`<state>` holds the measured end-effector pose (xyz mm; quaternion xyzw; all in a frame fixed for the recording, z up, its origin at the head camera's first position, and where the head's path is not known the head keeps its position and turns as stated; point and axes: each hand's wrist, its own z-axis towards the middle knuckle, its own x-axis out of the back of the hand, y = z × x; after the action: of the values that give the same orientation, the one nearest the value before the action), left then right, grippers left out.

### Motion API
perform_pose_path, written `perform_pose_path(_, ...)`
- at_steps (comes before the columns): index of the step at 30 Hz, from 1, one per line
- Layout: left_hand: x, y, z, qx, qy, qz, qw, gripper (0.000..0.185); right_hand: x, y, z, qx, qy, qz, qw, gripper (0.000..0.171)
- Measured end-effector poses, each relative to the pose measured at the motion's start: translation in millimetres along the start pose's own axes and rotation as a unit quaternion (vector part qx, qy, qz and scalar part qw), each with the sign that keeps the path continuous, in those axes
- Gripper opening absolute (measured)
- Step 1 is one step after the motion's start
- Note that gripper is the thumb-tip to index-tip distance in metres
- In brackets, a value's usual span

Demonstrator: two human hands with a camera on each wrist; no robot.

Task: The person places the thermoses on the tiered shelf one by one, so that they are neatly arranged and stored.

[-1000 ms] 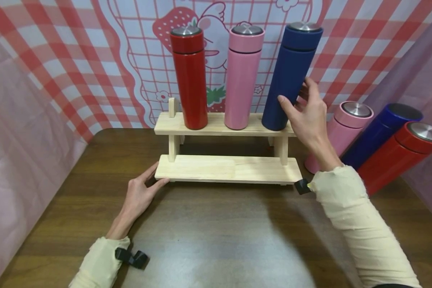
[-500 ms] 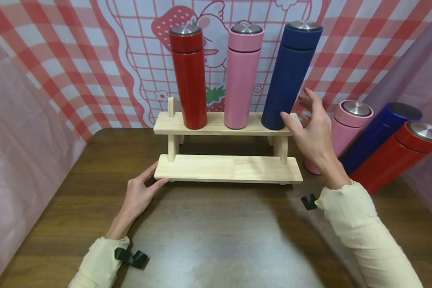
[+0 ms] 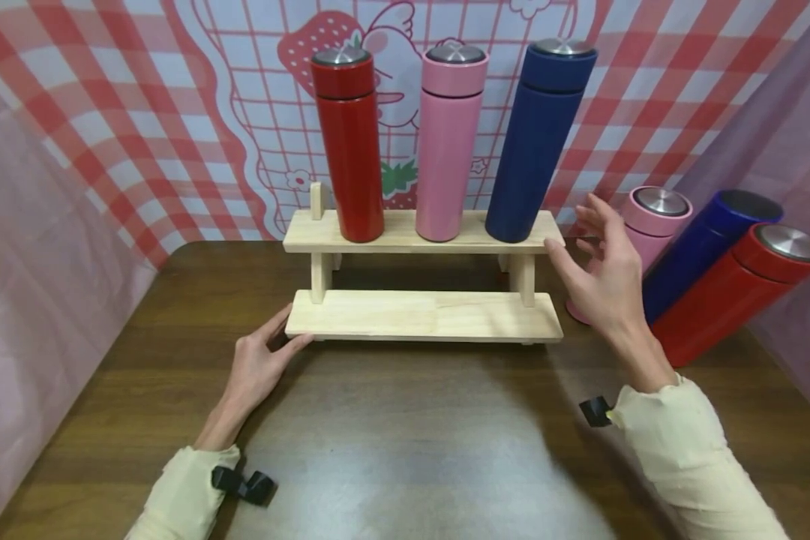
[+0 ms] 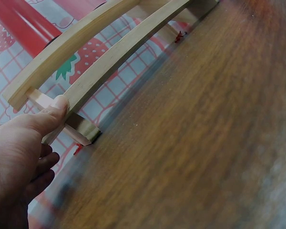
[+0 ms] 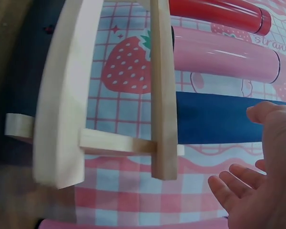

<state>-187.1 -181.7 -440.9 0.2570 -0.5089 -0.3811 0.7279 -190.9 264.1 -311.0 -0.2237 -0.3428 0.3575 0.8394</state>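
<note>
On the upper shelf of a two-tier wooden display rack (image 3: 418,315) stand a red thermos bottle (image 3: 351,157), a pink thermos bottle (image 3: 448,150) and a dark blue thermos bottle (image 3: 538,142). The lower shelf carries nothing. My left hand (image 3: 259,367) grips the left end of that lower shelf, its thumb (image 4: 58,107) at the front edge. Off the right end of the upper shelf, my right hand (image 3: 610,281) has its fingers spread and holds nothing. In the right wrist view its thumb overlaps the dark blue bottle (image 5: 219,117).
To the right, behind my right hand, are another pink bottle (image 3: 651,229), a bright blue bottle (image 3: 702,244) and a second red bottle (image 3: 736,292). A checked strawberry-print cloth (image 3: 175,127) hangs behind the wooden table (image 3: 405,450); pink cloth (image 3: 27,262) hangs at the sides.
My right hand has let go of the dark blue bottle and drawn back down and to the right. That bottle stays on the upper shelf. The left hand keeps its hold.
</note>
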Motion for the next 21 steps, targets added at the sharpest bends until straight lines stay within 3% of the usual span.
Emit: perform_pose_path(21,0.8,2.9,-0.7,0.007,-0.007,-0.002,0.9999,0.061,24,23,-37,-0.057,0.016,0.008,0.998,0.067)
